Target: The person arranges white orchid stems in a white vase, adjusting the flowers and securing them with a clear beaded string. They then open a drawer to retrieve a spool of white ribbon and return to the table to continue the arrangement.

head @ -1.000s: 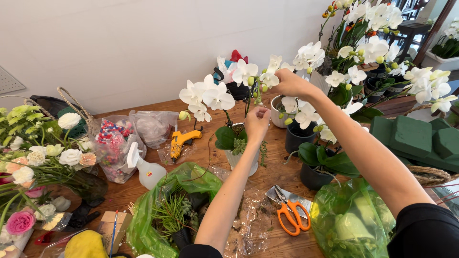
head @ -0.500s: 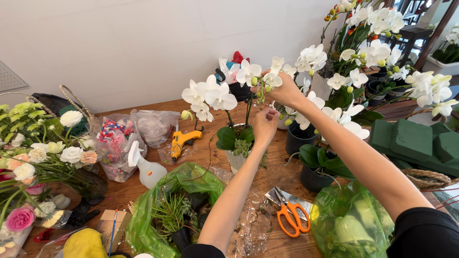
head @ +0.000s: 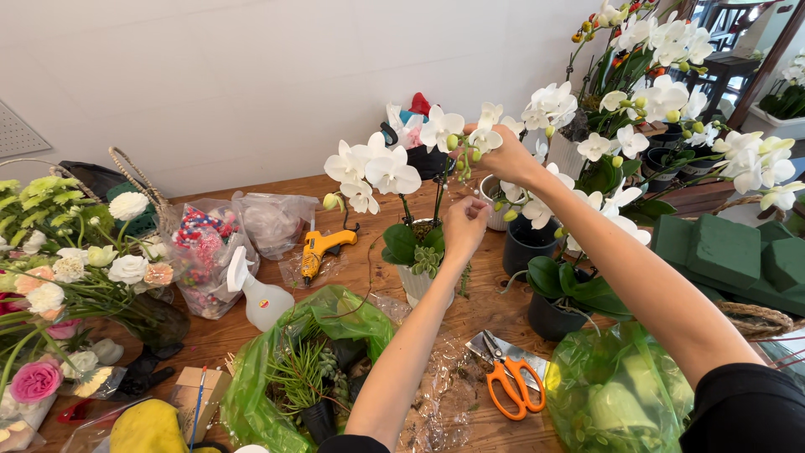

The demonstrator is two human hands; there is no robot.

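White orchid stem upright, left hand and right hand fingers gripping it

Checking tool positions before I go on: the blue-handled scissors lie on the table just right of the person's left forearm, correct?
Not quite: the scissors have orange handles, not blue. The head view shows them lying on the table just right of the left forearm, as you said.

A small brown cardboard box sits at the table's near-left edge, beside green plastic bags.

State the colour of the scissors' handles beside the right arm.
Orange handles on the scissors, seen in the head view.
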